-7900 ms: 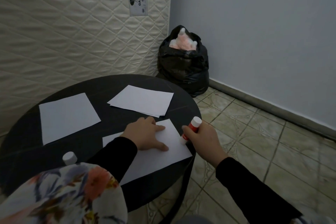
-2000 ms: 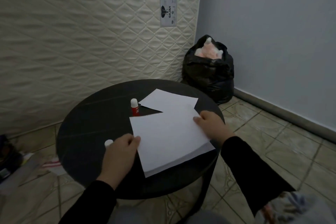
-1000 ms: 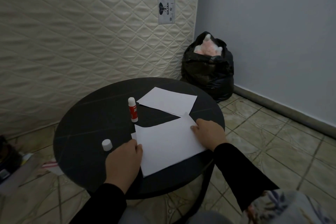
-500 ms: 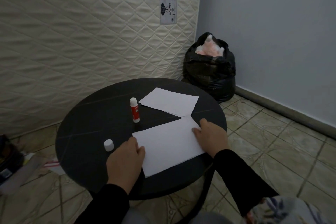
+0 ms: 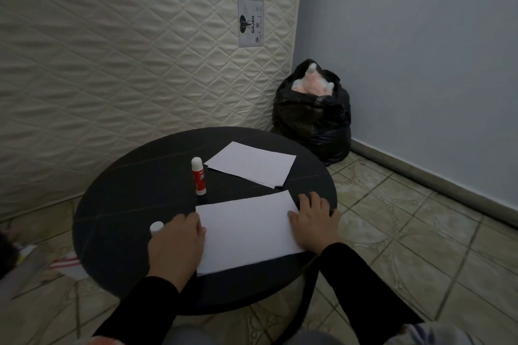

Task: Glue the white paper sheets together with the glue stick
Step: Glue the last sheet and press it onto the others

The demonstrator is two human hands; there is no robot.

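On the round black table, the near white paper sheet lies flat with a hand at each short edge: the left hand rests relaxed on its left edge and the right hand lies flat, fingers straight, on its right edge. Behind that sheet the red-and-white glue stick stands upright and uncapped, just left of a small stack of white paper sheets. The glue stick's white cap stands just left of the left hand.

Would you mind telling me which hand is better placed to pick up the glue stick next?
Left. The left hand lies on the glue stick's side; the right hand would cross the paper.
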